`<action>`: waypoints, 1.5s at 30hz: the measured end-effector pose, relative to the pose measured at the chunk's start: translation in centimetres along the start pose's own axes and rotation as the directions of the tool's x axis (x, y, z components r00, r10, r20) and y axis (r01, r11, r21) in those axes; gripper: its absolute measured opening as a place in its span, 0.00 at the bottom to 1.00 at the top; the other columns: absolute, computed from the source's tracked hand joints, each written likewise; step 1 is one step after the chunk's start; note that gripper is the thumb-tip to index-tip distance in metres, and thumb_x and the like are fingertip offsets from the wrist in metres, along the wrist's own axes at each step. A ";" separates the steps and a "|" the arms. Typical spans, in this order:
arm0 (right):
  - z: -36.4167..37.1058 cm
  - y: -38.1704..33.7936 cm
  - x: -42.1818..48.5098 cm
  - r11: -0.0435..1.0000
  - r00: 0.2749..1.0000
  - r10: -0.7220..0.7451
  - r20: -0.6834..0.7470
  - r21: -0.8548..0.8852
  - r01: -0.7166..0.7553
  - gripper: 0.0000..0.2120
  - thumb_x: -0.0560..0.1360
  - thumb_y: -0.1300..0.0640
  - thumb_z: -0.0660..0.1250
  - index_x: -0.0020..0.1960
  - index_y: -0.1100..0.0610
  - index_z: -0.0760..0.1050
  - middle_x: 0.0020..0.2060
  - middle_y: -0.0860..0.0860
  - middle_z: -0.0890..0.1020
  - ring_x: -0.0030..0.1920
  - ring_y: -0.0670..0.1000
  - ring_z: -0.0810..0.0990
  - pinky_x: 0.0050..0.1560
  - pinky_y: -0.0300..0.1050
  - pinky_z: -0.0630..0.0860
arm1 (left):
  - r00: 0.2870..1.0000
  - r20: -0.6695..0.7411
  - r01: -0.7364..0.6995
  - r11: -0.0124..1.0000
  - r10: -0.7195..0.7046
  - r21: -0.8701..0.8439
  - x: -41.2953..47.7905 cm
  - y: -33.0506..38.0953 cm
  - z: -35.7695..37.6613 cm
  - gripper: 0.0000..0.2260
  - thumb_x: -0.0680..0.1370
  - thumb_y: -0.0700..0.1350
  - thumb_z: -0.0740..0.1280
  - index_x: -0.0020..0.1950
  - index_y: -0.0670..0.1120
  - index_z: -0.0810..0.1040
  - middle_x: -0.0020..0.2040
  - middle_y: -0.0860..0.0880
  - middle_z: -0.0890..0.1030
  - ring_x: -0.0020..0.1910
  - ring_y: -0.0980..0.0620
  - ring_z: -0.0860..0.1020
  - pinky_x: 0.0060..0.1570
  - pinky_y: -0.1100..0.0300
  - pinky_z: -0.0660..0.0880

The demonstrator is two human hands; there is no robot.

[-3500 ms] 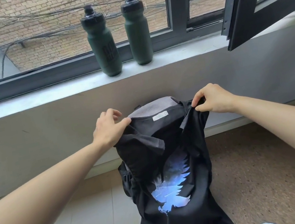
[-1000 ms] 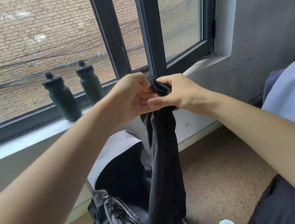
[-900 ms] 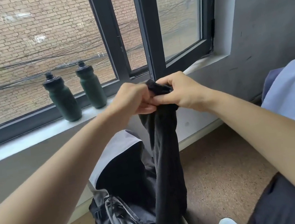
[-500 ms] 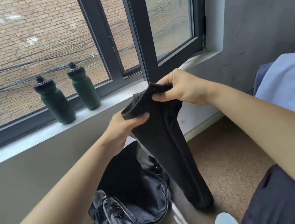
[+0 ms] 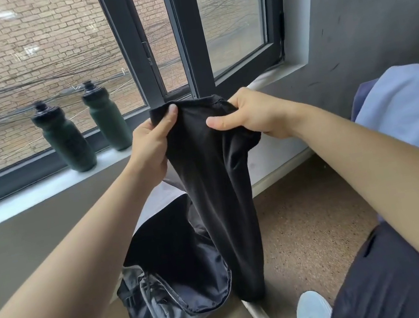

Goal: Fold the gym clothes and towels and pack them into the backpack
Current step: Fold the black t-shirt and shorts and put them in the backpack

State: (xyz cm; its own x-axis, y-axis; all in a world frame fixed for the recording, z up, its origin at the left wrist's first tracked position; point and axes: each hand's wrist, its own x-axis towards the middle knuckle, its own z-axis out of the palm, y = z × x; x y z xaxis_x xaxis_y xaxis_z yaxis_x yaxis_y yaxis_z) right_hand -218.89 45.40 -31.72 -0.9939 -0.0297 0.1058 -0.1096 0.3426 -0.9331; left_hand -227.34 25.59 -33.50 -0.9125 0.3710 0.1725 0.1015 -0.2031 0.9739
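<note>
Your left hand (image 5: 149,144) and right hand (image 5: 254,116) each pinch the top edge of the black shirt (image 5: 218,199) — it hangs straight down, lower end just beside the open backpack (image 5: 161,314), on your left-hand side.

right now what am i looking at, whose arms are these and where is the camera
No machine here: a person wears a camera on the head, looking forward and down, so the bare arms are their own. The left hand and right hand each grip the top edge of a black garment, which hangs down. Beneath it on the floor lies an open grey and black backpack. Two dark green bottles stand on the window sill. At the right lies pale blue cloth; a white shoe shows at the bottom.
</note>
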 end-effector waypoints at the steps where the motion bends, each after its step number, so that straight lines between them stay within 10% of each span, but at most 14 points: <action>1: 0.0 0.0 -0.1 0.998 1.000 0.002 0.009 0.057 -0.002 0.12 0.79 0.56 0.71 0.50 0.66 0.84 0.45 0.59 0.88 0.43 0.55 0.87 0.41 0.44 0.82 | 1.000 -0.001 -0.001 1.000 0.001 -0.003 0.1 0.0 0.1 0.17 0.82 0.47 0.70 0.62 0.35 0.81 0.57 0.40 0.86 0.57 0.45 0.85 0.60 0.52 0.80; 8: 0.4 -1.1 -0.1 0.858 0.996 0.033 0.078 0.509 -0.068 0.13 0.82 0.56 0.65 0.56 0.65 0.80 0.51 0.57 0.86 0.53 0.53 0.86 0.57 0.46 0.82 | 0.950 0.269 0.140 0.985 -0.161 0.095 0.8 -3.4 -2.3 0.29 0.82 0.67 0.55 0.74 0.51 0.75 0.67 0.49 0.82 0.65 0.51 0.80 0.67 0.49 0.71; 10: 0.3 -1.4 -0.1 0.800 0.993 0.051 0.110 0.591 -0.107 0.15 0.83 0.53 0.63 0.54 0.65 0.80 0.49 0.57 0.86 0.52 0.53 0.85 0.60 0.47 0.81 | 0.876 0.392 0.223 0.957 -0.281 0.188 -0.6 -6.5 -3.3 0.30 0.76 0.71 0.64 0.70 0.53 0.79 0.66 0.49 0.82 0.63 0.51 0.80 0.66 0.47 0.71; 14: 0.0 -1.0 0.4 0.690 0.992 0.054 0.110 0.714 -0.117 0.18 0.85 0.51 0.60 0.58 0.66 0.79 0.55 0.59 0.84 0.59 0.55 0.82 0.67 0.49 0.76 | 0.780 0.484 0.273 0.911 -0.397 0.308 -3.4 -11.2 -3.4 0.39 0.65 0.60 0.82 0.69 0.43 0.78 0.66 0.43 0.82 0.67 0.44 0.79 0.71 0.43 0.73; 21: -2.4 1.3 1.6 0.620 0.992 0.124 -0.012 0.782 -0.068 0.19 0.84 0.51 0.59 0.61 0.65 0.78 0.57 0.58 0.84 0.61 0.56 0.82 0.66 0.51 0.77 | 0.717 0.557 0.284 0.906 -0.418 0.315 -5.7 -12.3 -1.6 0.22 0.75 0.39 0.73 0.69 0.43 0.78 0.67 0.40 0.81 0.68 0.40 0.78 0.72 0.41 0.71; 24: -3.7 3.0 2.5 0.633 0.971 0.221 -0.090 0.771 -0.072 0.16 0.79 0.51 0.68 0.60 0.62 0.79 0.56 0.54 0.81 0.58 0.52 0.82 0.62 0.42 0.78 | 0.685 0.548 0.401 0.877 -0.479 0.266 -6.0 -11.5 -1.9 0.29 0.69 0.46 0.78 0.68 0.37 0.78 0.68 0.33 0.78 0.66 0.36 0.78 0.72 0.39 0.70; 28: -4.8 6.3 3.4 0.682 0.915 0.348 -0.203 0.725 -0.098 0.10 0.84 0.53 0.62 0.46 0.56 0.74 0.29 0.46 0.69 0.22 0.42 0.66 0.20 0.32 0.61 | 0.640 0.535 0.531 0.821 -0.552 0.210 -6.4 -10.4 -3.1 0.41 0.57 0.48 0.83 0.65 0.30 0.77 0.64 0.31 0.77 0.59 0.36 0.78 0.69 0.41 0.71; 35: -1.7 10.4 3.3 0.900 0.864 0.400 -0.306 0.311 -0.307 0.03 0.78 0.57 0.72 0.50 0.57 0.80 0.45 0.54 0.85 0.45 0.54 0.83 0.48 0.50 0.79 | 0.691 0.575 0.582 0.809 -0.438 -0.082 -7.3 -6.4 -3.7 0.29 0.51 0.46 0.81 0.51 0.40 0.87 0.48 0.42 0.87 0.47 0.44 0.86 0.52 0.52 0.82; 40: 2.2 10.9 3.2 0.880 0.841 0.471 -0.266 0.215 -0.424 0.13 0.77 0.67 0.67 0.35 0.58 0.76 0.24 0.49 0.79 0.31 0.50 0.78 0.27 0.37 0.74 | 0.718 0.646 0.567 0.756 -0.258 -0.329 -7.2 -3.2 -4.9 0.23 0.70 0.46 0.72 0.61 0.36 0.83 0.55 0.38 0.86 0.55 0.39 0.84 0.60 0.47 0.80; 45: 5.7 9.6 1.7 0.847 0.842 0.529 -0.100 0.127 -0.517 0.13 0.80 0.50 0.68 0.52 0.61 0.79 0.45 0.53 0.82 0.44 0.51 0.79 0.32 0.40 0.78 | 0.863 0.470 0.413 0.796 -0.187 -0.442 -7.2 -1.6 -6.5 0.23 0.65 0.46 0.74 0.58 0.38 0.83 0.51 0.40 0.86 0.51 0.41 0.85 0.59 0.47 0.79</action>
State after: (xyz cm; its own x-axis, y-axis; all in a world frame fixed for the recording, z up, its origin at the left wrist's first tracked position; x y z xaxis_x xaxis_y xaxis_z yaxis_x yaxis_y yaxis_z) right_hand -221.72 43.25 -42.43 -0.8945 0.2503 -0.3705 0.4200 0.1862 -0.8882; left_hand -223.54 17.31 -37.25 -0.6203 0.7835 0.0365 -0.4709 -0.4092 0.7815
